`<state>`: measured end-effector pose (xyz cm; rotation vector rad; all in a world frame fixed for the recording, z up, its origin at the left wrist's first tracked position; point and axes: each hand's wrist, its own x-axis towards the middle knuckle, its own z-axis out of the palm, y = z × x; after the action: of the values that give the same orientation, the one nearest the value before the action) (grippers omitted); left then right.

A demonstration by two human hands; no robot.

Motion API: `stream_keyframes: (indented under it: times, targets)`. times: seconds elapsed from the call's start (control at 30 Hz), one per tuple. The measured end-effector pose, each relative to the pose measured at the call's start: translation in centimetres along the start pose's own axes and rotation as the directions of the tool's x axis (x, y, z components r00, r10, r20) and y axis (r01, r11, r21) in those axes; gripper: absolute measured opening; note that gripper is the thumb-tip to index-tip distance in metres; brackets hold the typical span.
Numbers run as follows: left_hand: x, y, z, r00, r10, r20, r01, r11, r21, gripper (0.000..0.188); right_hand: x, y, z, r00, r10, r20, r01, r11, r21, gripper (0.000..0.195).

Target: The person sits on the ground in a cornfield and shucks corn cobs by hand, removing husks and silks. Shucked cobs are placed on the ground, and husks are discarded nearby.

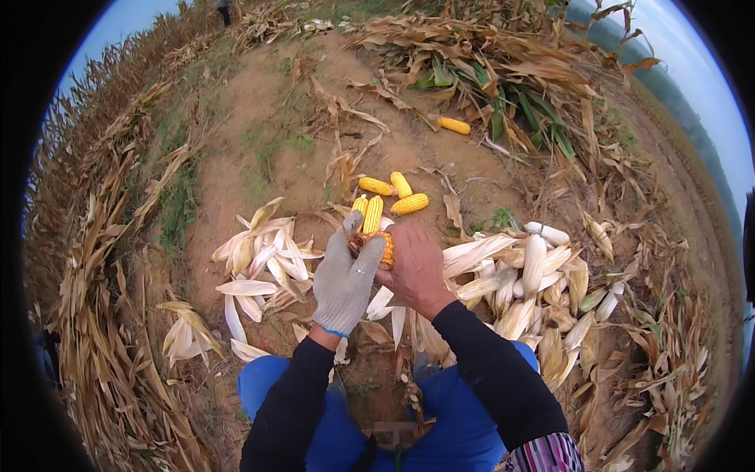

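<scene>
Between my two hands is a yellow ear of corn (pixel 386 249), its kernels bare and a brown tuft at its left end. My left hand (pixel 343 282), in a grey knit glove with a blue cuff edge, grips that end with thumb and fingers. Bare and bent over the other end, my right hand (pixel 414 265) closes on the same ear and hides part of it. Pale husk (pixel 398 324) hangs or lies below my right hand. Just beyond my fingers lie several husked yellow ears (pixel 373 214) on the soil.
A heap of ears in dry husks (pixel 534 277) lies to the right. Stripped husks (pixel 265 259) are scattered at left. One husked ear (pixel 453 125) lies farther off, beside piled corn stalks (pixel 489 65). Dry stalks (pixel 112 295) line the left side. A person (pixel 224 10) is partly visible far away.
</scene>
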<state>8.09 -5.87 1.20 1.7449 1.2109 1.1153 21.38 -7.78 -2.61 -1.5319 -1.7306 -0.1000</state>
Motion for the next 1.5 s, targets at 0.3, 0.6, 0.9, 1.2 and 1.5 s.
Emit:
stream_keyframes:
  times: [0.3, 0.6, 0.9, 1.2, 1.5]
  targets:
    - [0.7, -4.5, -0.7, 0.967, -0.252, -0.035, 0.242, 0.954, -0.174, 0.046, -0.9, -2.0, 0.4, 0.978, 0.054, 0.203, -0.096, 0.975, 0.202, 0.062]
    - [1.2, -4.5, -1.9, 0.825, -0.563, 0.049, 0.302, 0.366, -0.88, 0.037, -1.4, -0.2, 1.6, 0.91, 0.318, 0.266, -0.412, 0.758, 0.506, 0.072]
    - [0.8, -2.8, -4.1, 0.901, -0.297, 0.316, 0.382, 0.201, -0.902, 0.038, -2.4, 4.2, 1.6, 0.591, 0.299, 0.749, -0.789, 0.41, 0.458, 0.065]
    - [-2.2, 1.2, -3.1, 0.779, -0.338, 0.528, 0.574, 0.047, -0.818, 0.031, -3.0, 1.3, 1.5, 0.808, 0.093, 0.582, -0.44, 0.752, 0.491, 0.083]
    - [-0.4, -1.7, -5.8, 0.974, -0.058, 0.221, 0.022, 0.987, 0.161, 0.028, -2.0, 6.4, -2.9, 0.813, 0.378, 0.444, -0.293, 0.923, -0.25, 0.042]
